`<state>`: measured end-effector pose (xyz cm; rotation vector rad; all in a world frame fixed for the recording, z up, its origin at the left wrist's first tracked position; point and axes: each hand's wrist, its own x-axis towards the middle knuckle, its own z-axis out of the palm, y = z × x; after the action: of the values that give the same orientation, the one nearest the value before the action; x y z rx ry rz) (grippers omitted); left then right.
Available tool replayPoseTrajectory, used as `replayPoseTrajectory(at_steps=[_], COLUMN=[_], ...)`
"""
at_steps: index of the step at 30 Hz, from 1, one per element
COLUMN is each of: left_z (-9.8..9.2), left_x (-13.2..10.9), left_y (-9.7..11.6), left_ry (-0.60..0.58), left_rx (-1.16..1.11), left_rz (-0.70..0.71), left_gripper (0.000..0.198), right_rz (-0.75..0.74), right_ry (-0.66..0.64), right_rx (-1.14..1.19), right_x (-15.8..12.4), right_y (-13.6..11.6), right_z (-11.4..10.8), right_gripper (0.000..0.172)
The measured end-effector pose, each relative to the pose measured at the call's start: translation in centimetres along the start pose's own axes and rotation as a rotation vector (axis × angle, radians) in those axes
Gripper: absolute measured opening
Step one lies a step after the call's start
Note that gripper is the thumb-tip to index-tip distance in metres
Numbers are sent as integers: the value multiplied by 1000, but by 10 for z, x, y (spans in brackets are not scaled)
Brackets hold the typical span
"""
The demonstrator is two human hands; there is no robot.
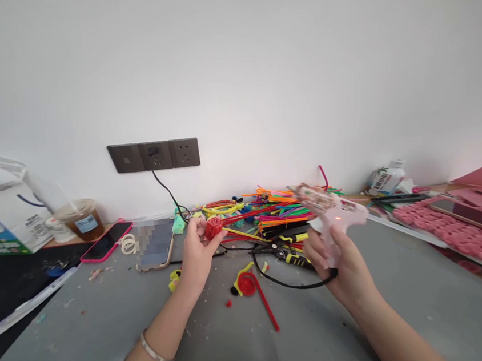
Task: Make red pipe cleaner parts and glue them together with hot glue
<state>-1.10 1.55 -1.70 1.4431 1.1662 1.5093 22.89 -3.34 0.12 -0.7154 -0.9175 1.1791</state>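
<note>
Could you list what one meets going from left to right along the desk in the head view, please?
White printed box → iced drink cup → pink-cased phone → gold phone → left hand pinching a red coiled flower → right hand holding a pink glue gun → white bottle → pink sheet of shapes.

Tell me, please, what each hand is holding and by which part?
The left hand pinches a small red coiled piece at its edge between the fingertips. The right hand grips a pale pink glue gun by its handle.

no legible text anywhere
</note>
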Motion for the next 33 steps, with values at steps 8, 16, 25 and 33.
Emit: replayPoseTrajectory(at_steps=[8,16,25,33], left_z=[3,0,2,4], left_x=[-2,0,-1,-1], left_y=[2,0,-2,-2], left_ry=[-64,-105,-192,-214], left_rx=[19,66,0,-74], left_rz=[24,-13,-19,-94], left_gripper=[35,34,38,38], right_rz=[-18,250,484,571], right_ry=[538,534,404,313], right_rx=[57,-31,-626,-1421], right_x=[-34,-26,-21,-22], right_y=[-1,-5,-31,-47], right_z=[-72,-89,-108,-127], right_gripper=[34,30,35,58])
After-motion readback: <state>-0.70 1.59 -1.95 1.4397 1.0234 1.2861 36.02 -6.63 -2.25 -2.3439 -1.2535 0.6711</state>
